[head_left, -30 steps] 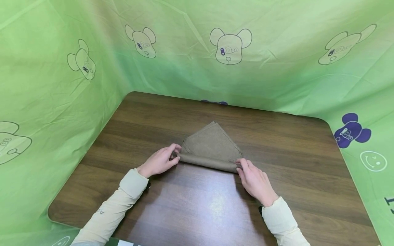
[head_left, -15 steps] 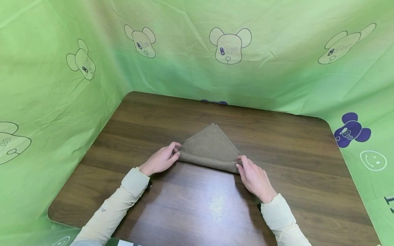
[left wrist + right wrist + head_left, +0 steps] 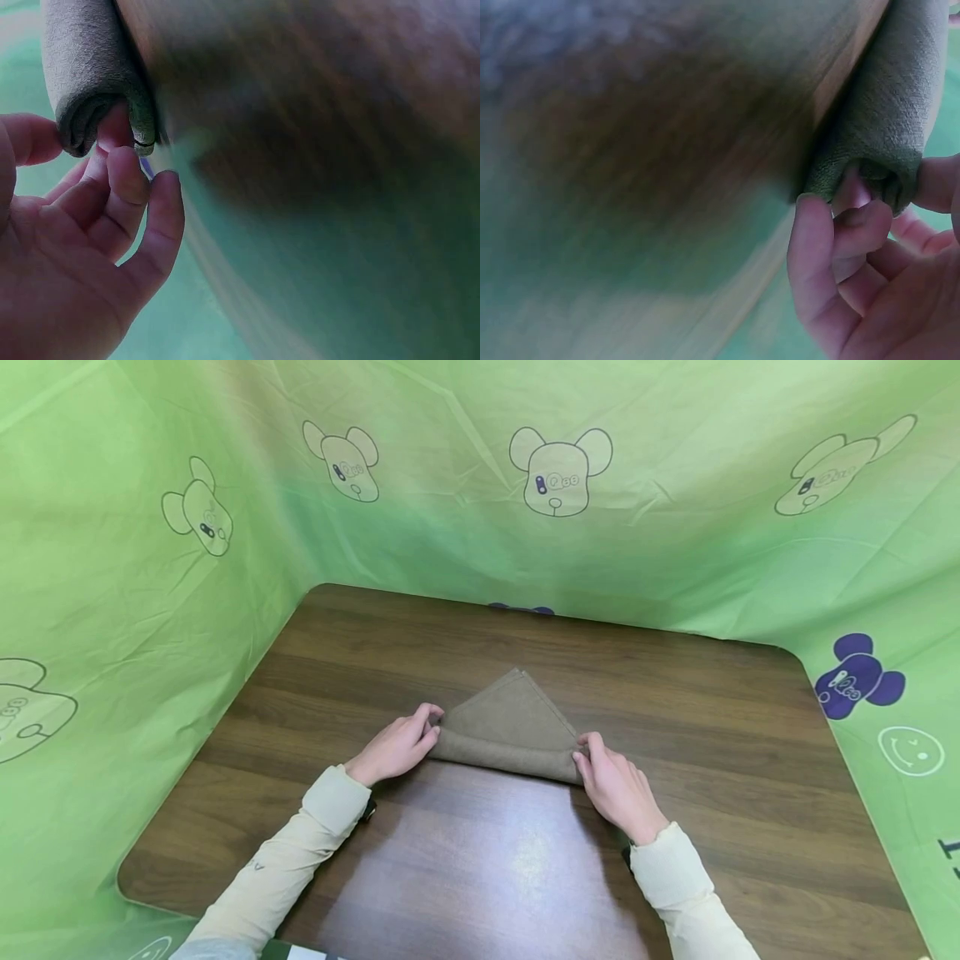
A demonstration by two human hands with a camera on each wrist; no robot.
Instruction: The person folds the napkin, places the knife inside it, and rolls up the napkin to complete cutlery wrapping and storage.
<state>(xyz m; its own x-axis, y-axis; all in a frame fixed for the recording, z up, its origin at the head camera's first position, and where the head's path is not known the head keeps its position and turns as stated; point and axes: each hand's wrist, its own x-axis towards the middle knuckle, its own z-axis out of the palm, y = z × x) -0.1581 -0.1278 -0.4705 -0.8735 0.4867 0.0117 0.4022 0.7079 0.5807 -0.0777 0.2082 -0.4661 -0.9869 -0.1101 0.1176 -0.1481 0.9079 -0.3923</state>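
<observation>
A grey-brown cloth (image 3: pixel 506 718) lies on the wooden table, its near edge rolled into a tube and its far part a flat triangle pointing away. At the roll's left end my left hand (image 3: pixel 393 747) pinches the fabric between thumb and fingers. In the left wrist view, a finger of the left hand (image 3: pixel 82 240) sits inside the end of the rolled cloth (image 3: pixel 90 60), the thumb outside it. My right hand (image 3: pixel 618 785) pinches the other end. The right wrist view likewise has the right hand (image 3: pixel 885 270) with a finger tucked into the roll's layered end (image 3: pixel 885 112).
The brown wooden table (image 3: pixel 345 652) has rounded corners. Green fabric walls (image 3: pixel 450 485) printed with bear heads stand close behind and on both sides. A bright light reflection lies on the tabletop in front of the cloth.
Both hands have rolled the cloth a little further, so the roll is thicker and the flat triangle smaller. The triangle's tip has come nearer, and the right hand has shifted slightly away from the body.
</observation>
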